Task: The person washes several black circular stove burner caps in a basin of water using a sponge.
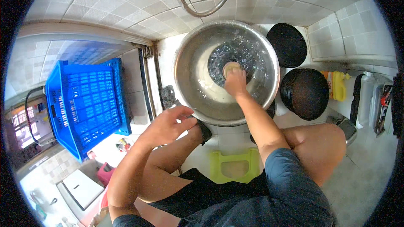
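A large round steel basin (183,75) stands in front of me with rippling water in it. My right hand (235,82) is down inside the basin, its fingers closed on a round beige thing (230,66), perhaps a scrubber. Below that hand, a dark round shape (216,61) shows through the water; the glare and ripples blur its edge. Outside the basin's near left rim, my left hand (170,127) hangs over my knee, fingers loosely bent and apart, with nothing visible in it.
Right of the basin are a black round tray (286,44) and a stack of black round trays (304,94), beside a yellow bottle (338,85). A blue crate (90,105) stands left. A metal hose (189,4) hangs above; a green stool (233,159) is near my legs.
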`<move>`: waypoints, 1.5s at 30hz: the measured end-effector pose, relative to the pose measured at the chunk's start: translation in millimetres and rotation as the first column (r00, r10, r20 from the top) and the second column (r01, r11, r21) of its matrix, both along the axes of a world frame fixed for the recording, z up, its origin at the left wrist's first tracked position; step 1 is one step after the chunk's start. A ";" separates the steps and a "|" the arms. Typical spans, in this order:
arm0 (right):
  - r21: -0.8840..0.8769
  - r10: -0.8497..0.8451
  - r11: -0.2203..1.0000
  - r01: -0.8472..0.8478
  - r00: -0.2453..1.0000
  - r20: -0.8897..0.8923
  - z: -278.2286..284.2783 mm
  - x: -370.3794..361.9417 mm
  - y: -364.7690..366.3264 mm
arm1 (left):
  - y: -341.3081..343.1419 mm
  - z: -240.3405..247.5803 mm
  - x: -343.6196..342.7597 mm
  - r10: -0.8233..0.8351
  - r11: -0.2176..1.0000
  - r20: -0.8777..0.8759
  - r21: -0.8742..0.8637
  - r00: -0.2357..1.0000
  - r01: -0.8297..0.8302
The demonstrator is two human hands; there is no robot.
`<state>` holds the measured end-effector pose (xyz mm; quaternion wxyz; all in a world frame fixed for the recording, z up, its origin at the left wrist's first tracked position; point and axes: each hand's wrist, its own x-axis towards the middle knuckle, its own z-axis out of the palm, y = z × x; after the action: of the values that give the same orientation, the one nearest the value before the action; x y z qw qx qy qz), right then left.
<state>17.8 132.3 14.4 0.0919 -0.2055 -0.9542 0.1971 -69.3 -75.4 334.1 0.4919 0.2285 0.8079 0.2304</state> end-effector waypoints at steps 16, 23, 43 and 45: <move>-0.022 0.289 0.955 -0.294 0.916 0.279 -6.6 -69.2 8.0 | 49.5 -349.2 35.2 0.704 0.702 0.269 -0.124 0.657 -0.701; 0.047 0.227 0.965 -0.259 0.908 0.352 -10.7 -78.9 68.0 | 95.9 -348.7 38.1 0.856 0.490 0.281 -0.172 0.434 -0.854; -0.125 0.429 0.903 -0.412 0.838 0.338 -3.2 -17.3 -21.9 | 71.1 -367.2 26.6 0.912 0.279 0.321 -0.028 0.256 -0.960; -0.104 0.392 0.916 -0.387 0.809 0.438 -11.6 -51.8 -14.5 | 72.9 -354.3 22.0 0.863 0.212 0.493 -0.157 0.110 -0.965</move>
<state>-33.9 117.9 2.9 -0.1744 -0.0460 -0.9700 0.1632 -47.4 -2.5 -20.3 0.3973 -0.3388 0.5921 0.6138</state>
